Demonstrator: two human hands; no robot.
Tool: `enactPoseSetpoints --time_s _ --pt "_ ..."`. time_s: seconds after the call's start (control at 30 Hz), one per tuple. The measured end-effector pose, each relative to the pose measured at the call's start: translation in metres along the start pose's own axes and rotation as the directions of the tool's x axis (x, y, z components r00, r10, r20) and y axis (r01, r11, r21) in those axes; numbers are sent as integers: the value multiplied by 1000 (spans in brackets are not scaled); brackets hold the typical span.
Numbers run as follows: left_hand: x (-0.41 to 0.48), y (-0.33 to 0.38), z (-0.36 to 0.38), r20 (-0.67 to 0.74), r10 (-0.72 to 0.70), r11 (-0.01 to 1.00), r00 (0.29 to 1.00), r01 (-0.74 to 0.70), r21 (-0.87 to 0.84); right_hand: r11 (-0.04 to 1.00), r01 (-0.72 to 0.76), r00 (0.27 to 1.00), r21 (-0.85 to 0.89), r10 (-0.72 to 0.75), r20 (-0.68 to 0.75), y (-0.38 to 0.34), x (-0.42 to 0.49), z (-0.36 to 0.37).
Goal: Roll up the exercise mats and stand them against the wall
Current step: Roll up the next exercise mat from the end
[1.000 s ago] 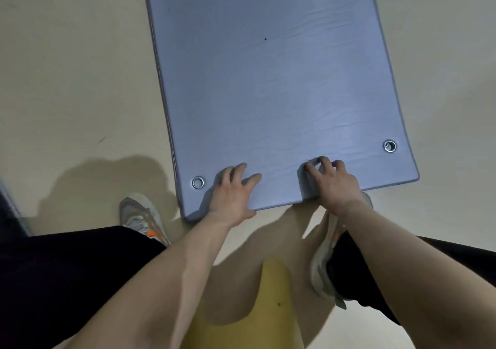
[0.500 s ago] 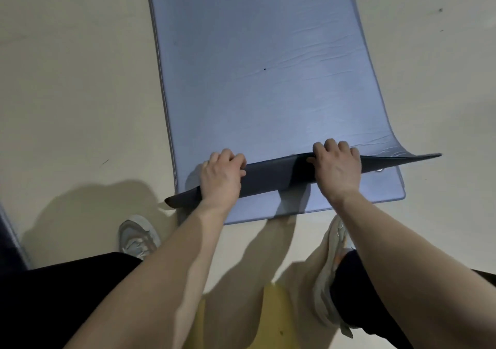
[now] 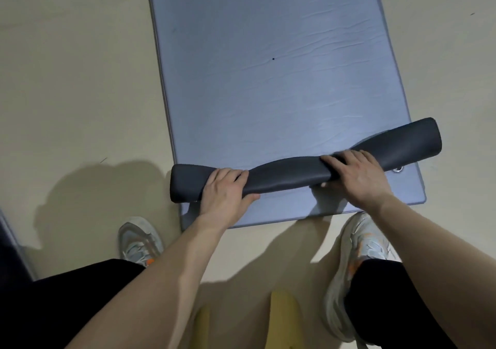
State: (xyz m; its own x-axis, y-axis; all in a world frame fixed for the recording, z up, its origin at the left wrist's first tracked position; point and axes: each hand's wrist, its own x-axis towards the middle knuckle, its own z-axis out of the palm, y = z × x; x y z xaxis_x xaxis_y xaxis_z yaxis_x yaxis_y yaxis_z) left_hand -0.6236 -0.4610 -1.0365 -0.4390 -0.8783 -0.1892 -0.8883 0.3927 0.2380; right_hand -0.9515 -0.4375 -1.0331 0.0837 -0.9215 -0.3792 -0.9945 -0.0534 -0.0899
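Observation:
A blue-grey exercise mat (image 3: 268, 80) lies flat on the beige floor and runs away from me. Its near end is curled into a short dark roll (image 3: 290, 173) lying across the mat, showing the dark underside. My left hand (image 3: 225, 190) grips the roll's left part and my right hand (image 3: 357, 177) grips its right part, fingers over the top. Under the roll a second blue mat (image 3: 281, 212) lies flat, its near edge and a metal eyelet (image 3: 397, 169) showing.
My two light sneakers stand at the mat's near edge, the left one (image 3: 139, 238) and the right one (image 3: 359, 244). A dark object (image 3: 8, 249) rises at the far left edge. Bare floor (image 3: 67, 80) lies on both sides of the mat.
Both hands took the top mat's near edge, lifted it and curled it forward into a short roll. The mat underneath stayed flat.

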Motion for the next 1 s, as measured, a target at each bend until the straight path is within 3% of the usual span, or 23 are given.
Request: enactPoseSetpoints --time_s 0.1,0.27,0.33,0.4,0.47,0.53,0.6,0.63,0.73,0.83,0.93,1.0 --pt "19 -6 -41 174 -91 996 981 93 -7 999 -37 993 18 35 114 2 12 -41" --pt "62 -46 -89 437 -192 977 879 215 -4 999 -44 973 -14 46 224 -23 48 -74" --pt "70 -49 -84 353 -221 975 909 202 91 998 -58 947 3 54 316 -28 68 -77" --pt "72 -26 -67 -3 -140 976 990 139 166 992 -123 931 25 106 350 -26 88 -76" --pt "66 6 -45 -170 -41 995 985 56 84 987 -157 958 13 149 245 -25 102 -72" --pt "54 28 -24 -46 -27 998 999 29 56 987 -154 988 37 155 -26 -34 103 -62" --pt "56 24 -9 137 -38 979 990 9 203 994 -96 954 55 107 -280 -47 89 -43" --pt "62 15 -3 151 -31 972 988 -5 236 998 -44 938 42 56 -341 -51 78 -31" --pt "89 -5 -8 65 47 984 997 -58 167 995 60 977 -83 -75 -198 -39 60 -5" --pt "105 -19 -16 -33 91 994 995 -89 67 988 109 976 -112 -128 -179 -20 87 -18" --pt "114 -20 -50 148 14 998 989 -4 -67 995 94 995 -19 -94 22 -23 101 -57" --pt "113 -23 -73 299 -13 1000 954 20 -19 996 81 974 33 -86 212 -33 100 -80"
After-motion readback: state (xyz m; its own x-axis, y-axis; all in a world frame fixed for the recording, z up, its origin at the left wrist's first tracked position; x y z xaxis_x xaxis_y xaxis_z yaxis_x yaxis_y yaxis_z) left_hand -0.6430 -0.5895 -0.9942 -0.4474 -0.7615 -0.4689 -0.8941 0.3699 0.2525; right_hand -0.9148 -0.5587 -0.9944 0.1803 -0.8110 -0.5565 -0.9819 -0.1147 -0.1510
